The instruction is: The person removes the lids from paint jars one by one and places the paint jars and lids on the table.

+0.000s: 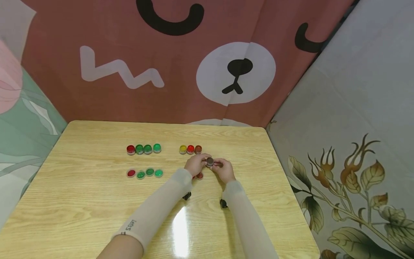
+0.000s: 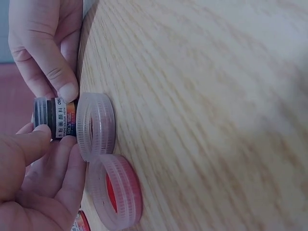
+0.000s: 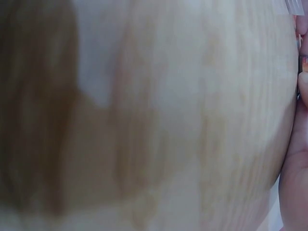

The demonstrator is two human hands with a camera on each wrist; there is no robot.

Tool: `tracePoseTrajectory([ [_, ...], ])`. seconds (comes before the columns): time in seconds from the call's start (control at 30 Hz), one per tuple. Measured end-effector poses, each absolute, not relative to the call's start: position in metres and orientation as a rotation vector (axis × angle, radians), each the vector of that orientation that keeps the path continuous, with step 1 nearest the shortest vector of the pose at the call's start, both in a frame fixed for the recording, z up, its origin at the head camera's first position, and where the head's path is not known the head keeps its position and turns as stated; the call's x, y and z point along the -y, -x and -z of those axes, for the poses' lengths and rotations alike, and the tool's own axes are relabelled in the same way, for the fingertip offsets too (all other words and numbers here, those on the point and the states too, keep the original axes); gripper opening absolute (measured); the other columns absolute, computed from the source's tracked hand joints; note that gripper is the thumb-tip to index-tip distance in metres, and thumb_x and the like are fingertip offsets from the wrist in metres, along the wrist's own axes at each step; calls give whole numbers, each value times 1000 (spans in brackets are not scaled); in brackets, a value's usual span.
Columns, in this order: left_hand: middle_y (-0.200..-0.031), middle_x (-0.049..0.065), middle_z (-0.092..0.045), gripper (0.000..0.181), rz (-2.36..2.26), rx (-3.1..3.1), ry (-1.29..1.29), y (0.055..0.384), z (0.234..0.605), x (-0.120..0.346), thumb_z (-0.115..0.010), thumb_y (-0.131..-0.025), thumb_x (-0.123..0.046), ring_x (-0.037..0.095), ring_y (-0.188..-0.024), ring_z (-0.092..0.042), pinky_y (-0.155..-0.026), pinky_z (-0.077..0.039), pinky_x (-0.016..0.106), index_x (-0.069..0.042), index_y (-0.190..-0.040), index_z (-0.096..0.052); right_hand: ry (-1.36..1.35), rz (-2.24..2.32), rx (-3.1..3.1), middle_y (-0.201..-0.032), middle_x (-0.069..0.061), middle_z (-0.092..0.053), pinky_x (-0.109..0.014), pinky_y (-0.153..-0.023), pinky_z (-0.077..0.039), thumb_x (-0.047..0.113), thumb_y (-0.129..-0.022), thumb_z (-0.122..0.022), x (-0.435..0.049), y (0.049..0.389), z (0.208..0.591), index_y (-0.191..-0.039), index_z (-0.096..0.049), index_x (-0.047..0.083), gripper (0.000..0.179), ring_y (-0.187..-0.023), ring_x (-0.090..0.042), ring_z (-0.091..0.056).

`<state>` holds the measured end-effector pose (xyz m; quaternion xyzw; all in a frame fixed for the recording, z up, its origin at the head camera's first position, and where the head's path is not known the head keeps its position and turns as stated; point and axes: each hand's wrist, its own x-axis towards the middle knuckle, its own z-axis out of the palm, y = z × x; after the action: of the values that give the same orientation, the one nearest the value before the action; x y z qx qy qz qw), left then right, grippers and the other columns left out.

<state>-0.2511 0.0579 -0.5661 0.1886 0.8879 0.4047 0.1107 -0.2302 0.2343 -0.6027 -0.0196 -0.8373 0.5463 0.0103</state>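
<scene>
A small paint jar [image 1: 210,161] with a dark brown top is held between both hands over the table. My left hand [image 1: 195,164] pinches it from the left, and my right hand [image 1: 225,171] pinches it from the right. Close up in the left wrist view, the paint jar [image 2: 62,118] has a printed label and a clear ridged lid [image 2: 42,111] at one end. Beside the left hand's fingers lie two clear round lids [image 2: 126,192], one tinted red. Only part of the right hand [image 3: 294,192] shows at the right wrist view's edge.
To the left, a row of red and green paint jars [image 1: 147,149] stands behind a row of round lids [image 1: 150,172]. Yellow, red and brown jars [image 1: 190,149] stand just behind the left hand. A brown-red lid [image 1: 199,176] lies by its wrist. The wooden table [image 1: 81,201] meets fabric walls.
</scene>
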Motion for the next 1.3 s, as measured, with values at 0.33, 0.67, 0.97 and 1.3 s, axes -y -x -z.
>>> tracePoseTrajectory([
  [0.33, -119, 11, -70, 26, -1247, -2578, -470, 251, 566, -58, -64, -100, -9, 28, -110, -66, -95, -54, 43, -14, -125, -61, 93, -1713, 2613, -107, -15, -71, -29, -85, -58, -3, -86, -78, -233, 232, 603, -112, -72, -5, 27, -100, -26, -68],
  [0.67, -125, 12, -69, 43, -1187, -2597, -532, 251, 566, -57, -62, -101, -7, 29, -112, -67, -96, -55, 47, -16, -142, -58, 81, -1718, 2614, -108, -16, -71, -27, -84, -58, -2, -87, -77, -234, 231, 604, -113, -71, -5, 27, -100, -27, -68],
  [0.97, -121, 11, -71, 29, -1228, -2587, -512, 251, 567, -57, -65, -100, -12, 28, -110, -67, -95, -54, 44, -15, -129, -61, 73, -1727, 2609, -108, -15, -71, -28, -84, -58, -2, -87, -78, -233, 230, 603, -113, -71, -5, 27, -100, -27, -68],
  [1.3, -124, 13, -70, 39, -1237, -2599, -535, 250, 567, -57, -63, -100, -6, 30, -111, -67, -94, -55, 46, -12, -137, -56, 100, -1724, 2611, -110, -16, -70, -29, -86, -58, -2, -87, -77, -233, 229, 602, -113, -71, -5, 27, -101, -26, -67],
])
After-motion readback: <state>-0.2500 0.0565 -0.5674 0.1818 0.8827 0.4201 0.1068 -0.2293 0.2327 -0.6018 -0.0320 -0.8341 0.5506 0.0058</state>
